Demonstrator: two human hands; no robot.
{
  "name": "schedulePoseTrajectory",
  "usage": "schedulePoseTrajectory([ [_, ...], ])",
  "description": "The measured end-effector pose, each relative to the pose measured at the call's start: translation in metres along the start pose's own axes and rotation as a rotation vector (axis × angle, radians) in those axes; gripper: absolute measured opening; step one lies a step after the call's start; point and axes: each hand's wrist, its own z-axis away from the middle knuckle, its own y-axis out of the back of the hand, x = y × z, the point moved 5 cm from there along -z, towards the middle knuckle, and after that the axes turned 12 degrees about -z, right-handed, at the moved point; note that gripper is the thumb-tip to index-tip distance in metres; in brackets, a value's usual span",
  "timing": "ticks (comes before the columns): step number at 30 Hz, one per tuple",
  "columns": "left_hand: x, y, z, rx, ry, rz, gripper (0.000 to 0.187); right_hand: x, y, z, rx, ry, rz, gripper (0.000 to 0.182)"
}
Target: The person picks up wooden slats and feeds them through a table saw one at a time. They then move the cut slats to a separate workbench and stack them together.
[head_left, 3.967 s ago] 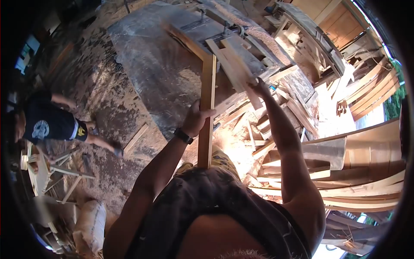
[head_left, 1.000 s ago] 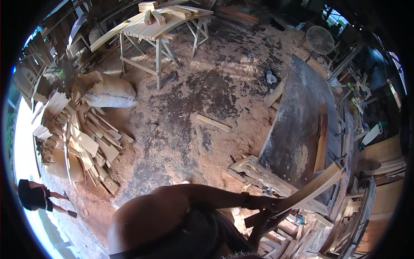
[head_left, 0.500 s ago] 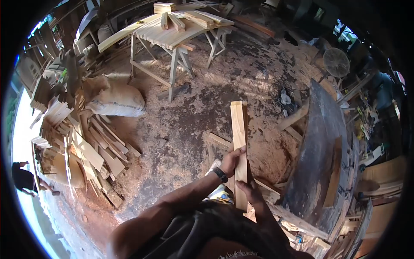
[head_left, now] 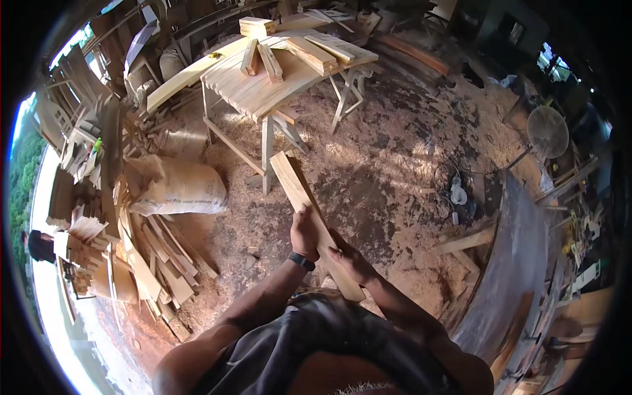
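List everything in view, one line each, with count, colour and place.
flat pale wooden board: one, light tan, held in both hands at centre
slatted wooden trestle table: one, pale, top centre
short wooden offcuts: several, pale, on the table
stuffed woven sack: one, beige, left of the table
heap of wooden scraps: many, tan, left
round standing fan: one, grey, right
black wristwatch: one, left wrist
left hand: gripping the board
right hand: gripping the board's lower part
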Motion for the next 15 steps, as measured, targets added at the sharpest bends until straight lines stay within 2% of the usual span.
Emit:
schedulePoseTrajectory([
  [4,-0.001,-0.038,-0.08,0.042,-0.008,-0.022,0.038,-0.027,0.05,-0.071,-0.007,0.037,0.086,0.068],
  [7,-0.003,-0.059,-0.154,0.134,0.005,0.113,0.038,-0.049,0.081,-0.136,-0.027,0.073,0.073,0.066],
  [10,0.005,-0.088,-0.234,-0.047,0.069,0.078,0.038,-0.053,0.129,-0.215,-0.003,0.047,0.177,0.067],
  [13,0.018,-0.116,-0.319,-0.006,0.031,-0.067,0.039,-0.08,0.161,-0.285,0.019,0.048,0.12,0.069],
  [15,0.02,-0.139,-0.368,-0.035,0.032,-0.003,0.043,-0.103,0.184,-0.324,0.027,0.026,0.217,0.071],
])
